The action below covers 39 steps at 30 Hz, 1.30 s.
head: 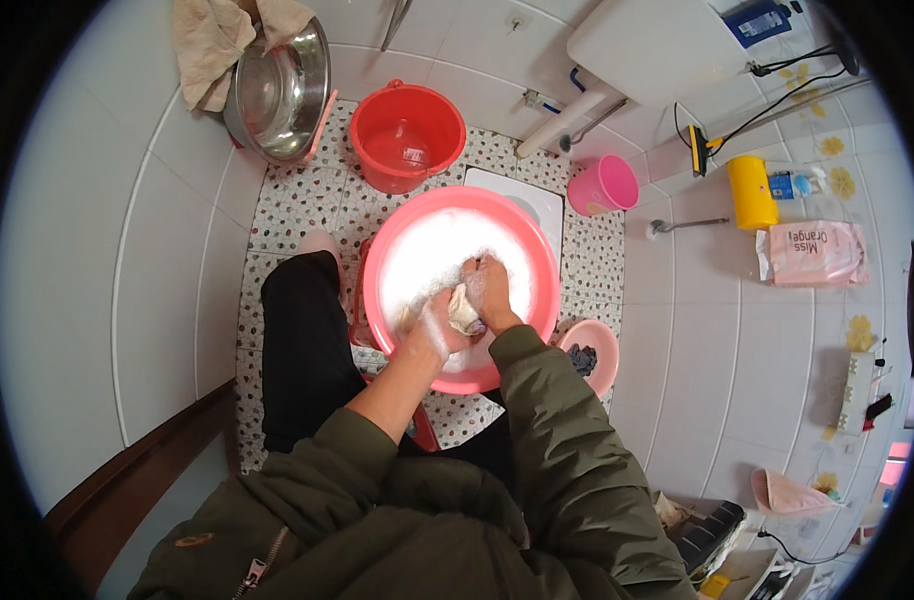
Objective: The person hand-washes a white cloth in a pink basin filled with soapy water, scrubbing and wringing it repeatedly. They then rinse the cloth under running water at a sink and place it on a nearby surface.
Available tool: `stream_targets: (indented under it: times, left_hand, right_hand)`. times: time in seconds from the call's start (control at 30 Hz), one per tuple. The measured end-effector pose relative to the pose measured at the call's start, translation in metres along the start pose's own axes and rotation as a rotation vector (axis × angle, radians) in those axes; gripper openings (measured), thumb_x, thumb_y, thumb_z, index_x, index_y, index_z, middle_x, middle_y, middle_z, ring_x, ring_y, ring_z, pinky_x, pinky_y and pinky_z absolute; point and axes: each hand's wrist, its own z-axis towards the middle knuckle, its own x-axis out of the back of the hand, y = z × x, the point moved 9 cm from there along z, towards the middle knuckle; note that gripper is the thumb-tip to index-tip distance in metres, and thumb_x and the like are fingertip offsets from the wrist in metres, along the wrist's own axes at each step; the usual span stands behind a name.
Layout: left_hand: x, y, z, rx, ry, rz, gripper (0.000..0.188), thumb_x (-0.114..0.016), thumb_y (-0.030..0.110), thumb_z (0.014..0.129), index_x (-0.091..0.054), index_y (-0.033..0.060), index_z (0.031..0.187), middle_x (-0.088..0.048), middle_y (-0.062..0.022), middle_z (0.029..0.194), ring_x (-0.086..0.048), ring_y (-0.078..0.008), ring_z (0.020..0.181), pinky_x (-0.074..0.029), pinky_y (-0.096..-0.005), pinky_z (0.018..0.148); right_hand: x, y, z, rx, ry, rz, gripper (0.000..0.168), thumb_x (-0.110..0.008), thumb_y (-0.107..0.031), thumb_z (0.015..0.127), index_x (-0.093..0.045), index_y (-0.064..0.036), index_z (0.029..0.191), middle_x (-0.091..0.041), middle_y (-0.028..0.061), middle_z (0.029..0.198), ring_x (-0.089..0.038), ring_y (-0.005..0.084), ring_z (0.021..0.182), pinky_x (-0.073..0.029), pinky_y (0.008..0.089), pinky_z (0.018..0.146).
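A large pink plastic basin (376, 225) filled with white suds stands in front of me. Both my hands are inside it, wet and partly coated in foam. Between them is a bunched cream cloth (463, 310). My left hand (443, 324) grips the cloth from its left and lower side. On the other side, my right hand (489, 286) has curled fingers against the cloth's upper right edge; foam hides part of the fingertips. A small purplish patch shows at the cloth's lower end.
Beyond the basin stand a red bucket (404, 142) and a pink pail (603, 184). A small pink basin (607, 360) with dark cloth (582, 360) sits at right. A steel basin (277, 105) leans by the left wall. Tiled walls flank the speckled floor.
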Motion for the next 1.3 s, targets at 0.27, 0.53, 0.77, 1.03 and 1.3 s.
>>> stream_targets:
  times: [0.27, 0.53, 0.77, 1.03, 1.3]
  left_hand:
    - [-0.073, 0.037, -0.055, -0.231, -0.145, -0.107, 0.042, -0.041, 0.035, 0.099, -0.053, 0.0009, 0.12, -0.064, -0.0207, 0.109, -0.065, -0.0359, 0.098, -0.052, -0.0534, 0.091]
    - [-0.017, 0.01, -0.056, -0.065, 0.215, 0.342, 0.042, -0.052, 0.043, 0.096, -0.057, 0.0131, 0.125, -0.062, -0.0095, 0.122, -0.059, -0.031, 0.113, -0.045, -0.0518, 0.093]
    - [-0.054, 0.006, -0.046, -0.033, 0.113, 0.227, 0.045, -0.055, 0.046, 0.094, -0.061, 0.0091, 0.118, -0.064, -0.012, 0.117, -0.058, -0.0303, 0.113, -0.04, -0.0541, 0.102]
    - [-0.012, 0.041, 0.015, -0.073, -0.374, 0.174, 0.037, -0.053, 0.039, 0.094, -0.065, 0.0053, 0.102, -0.068, -0.012, 0.103, -0.064, -0.0253, 0.095, -0.052, -0.0393, 0.087]
    - [-0.028, 0.014, 0.017, -0.093, -0.15, 0.049, 0.035, -0.036, 0.028, 0.101, -0.062, 0.0063, 0.111, -0.067, -0.011, 0.109, -0.063, -0.0248, 0.104, -0.05, -0.0374, 0.094]
  right_hand:
    - [0.054, 0.009, -0.019, -0.008, 0.044, 0.448, 0.027, -0.057, -0.024, 0.097, -0.061, 0.003, 0.093, -0.063, 0.0099, 0.078, -0.059, 0.0169, 0.072, -0.047, 0.0334, 0.065]
    - [0.038, 0.011, -0.042, -0.172, -0.003, -0.103, 0.054, -0.062, -0.042, 0.09, -0.057, 0.008, 0.108, -0.068, 0.0269, 0.088, -0.065, 0.0451, 0.085, -0.05, 0.0467, 0.075]
    - [0.0, 0.031, -0.037, -0.118, -0.087, 0.249, 0.038, -0.062, -0.029, 0.091, -0.063, 0.008, 0.103, -0.068, 0.0213, 0.085, -0.067, 0.0257, 0.078, -0.05, 0.0347, 0.07]
    - [0.038, -0.097, -0.099, 0.155, -0.069, 0.216, 0.026, -0.053, -0.022, 0.095, -0.065, -0.001, 0.103, -0.065, 0.0228, 0.097, -0.064, 0.038, 0.087, -0.049, 0.0404, 0.08]
    - [0.014, -0.016, -0.025, -0.134, -0.062, 0.214, 0.042, -0.042, -0.033, 0.101, -0.064, 0.001, 0.09, -0.065, 0.0198, 0.086, -0.062, 0.0343, 0.082, -0.046, 0.0422, 0.077]
